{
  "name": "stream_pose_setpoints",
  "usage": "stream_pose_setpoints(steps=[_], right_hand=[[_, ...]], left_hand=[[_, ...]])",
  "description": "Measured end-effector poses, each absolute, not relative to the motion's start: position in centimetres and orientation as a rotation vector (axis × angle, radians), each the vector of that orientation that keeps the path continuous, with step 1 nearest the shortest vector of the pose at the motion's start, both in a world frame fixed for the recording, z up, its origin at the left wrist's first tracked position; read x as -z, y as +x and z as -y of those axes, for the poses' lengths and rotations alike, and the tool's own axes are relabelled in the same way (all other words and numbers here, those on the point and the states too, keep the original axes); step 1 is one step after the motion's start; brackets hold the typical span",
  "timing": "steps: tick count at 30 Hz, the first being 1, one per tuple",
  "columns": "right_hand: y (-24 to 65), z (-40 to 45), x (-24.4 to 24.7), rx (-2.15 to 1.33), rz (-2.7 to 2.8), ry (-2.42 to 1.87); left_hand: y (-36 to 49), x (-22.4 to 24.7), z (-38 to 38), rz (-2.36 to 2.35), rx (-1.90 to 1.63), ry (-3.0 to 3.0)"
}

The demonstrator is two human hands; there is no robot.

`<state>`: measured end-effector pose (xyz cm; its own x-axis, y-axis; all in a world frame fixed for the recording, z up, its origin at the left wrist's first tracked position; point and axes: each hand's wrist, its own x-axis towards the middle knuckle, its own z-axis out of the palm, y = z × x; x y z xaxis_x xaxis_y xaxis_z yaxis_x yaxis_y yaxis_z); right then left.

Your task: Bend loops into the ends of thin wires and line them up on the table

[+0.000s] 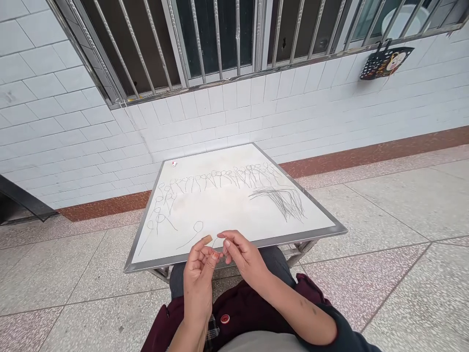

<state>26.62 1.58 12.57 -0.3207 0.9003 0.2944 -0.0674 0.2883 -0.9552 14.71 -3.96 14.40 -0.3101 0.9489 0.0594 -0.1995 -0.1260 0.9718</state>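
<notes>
Close together over the table's near edge, my left hand (199, 278) and my right hand (245, 256) pinch one thin dark wire (214, 242) between their fingertips. The wire curves between the fingers; its ends are hard to make out. Tan tape wraps a fingertip of my left hand. Just beyond lies a single wire with a round loop at one end (198, 226). Similar looped wires (220, 175) form a long row across the table and down its left side. To the right is a loose bundle of wires without visible loops (284, 200).
The white table (220, 212) has a grey metal rim and stands against a tiled wall (205, 122). A small red-and-white item (174, 164) sits at its far left corner. Barred windows (216, 39) are above, and a patterned bag (386, 62) hangs at the right.
</notes>
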Motion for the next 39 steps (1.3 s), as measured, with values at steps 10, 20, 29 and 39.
stream_pose_setpoints(steps=[10,20,29,39], right_hand=[[28.9,-3.0,-13.7,-1.000,1.673,-0.766],[31.8,-3.1,-15.1,-1.117,1.883,-0.643],[31.9,-2.3,-15.3,-1.175,1.890,-0.643],[31.9,-2.3,-14.9,-1.232,1.871,-0.577]], left_hand=[[14.8,-16.5,4.1,-1.031,-1.398,0.872],[14.9,-17.6,5.6,-0.807,-1.169,0.746],[14.5,-18.7,6.1,-0.835,-1.108,0.766],[15.6,-18.4,5.8,-0.703,-1.081,0.686]])
